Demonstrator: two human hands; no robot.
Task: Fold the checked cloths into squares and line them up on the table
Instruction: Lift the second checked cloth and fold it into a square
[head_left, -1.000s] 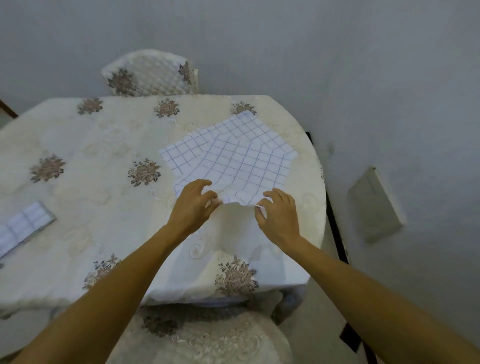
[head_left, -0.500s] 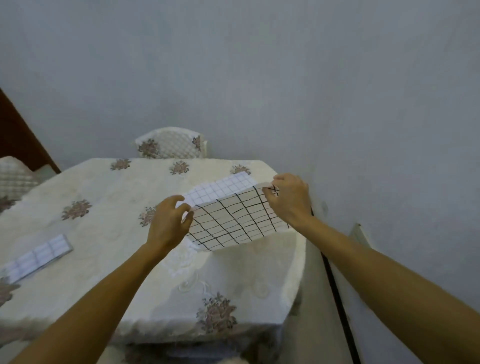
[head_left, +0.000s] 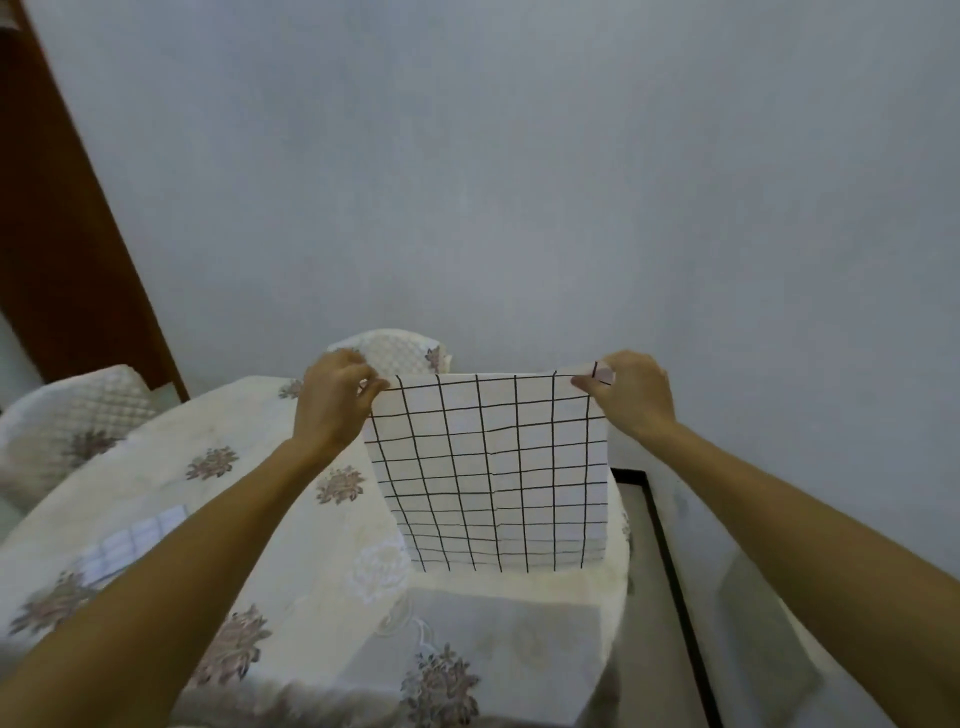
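A folded cloth (head_left: 130, 540) is lying on the table (head_left: 311, 582) at about 9 o'clock, well apart from the work. Dead ahead at 12, the cloth (head_left: 488, 467) is hanging flat, its top edge running 9 to 3 between the hands, so neither is nearer. The left hand (head_left: 332, 400) is pinching one top corner, the right hand (head_left: 631, 395) the other, fingers curled. Its lower edge is perhaps brushing the table, though that is hard to tell. A chair (head_left: 395, 351) is standing beyond.
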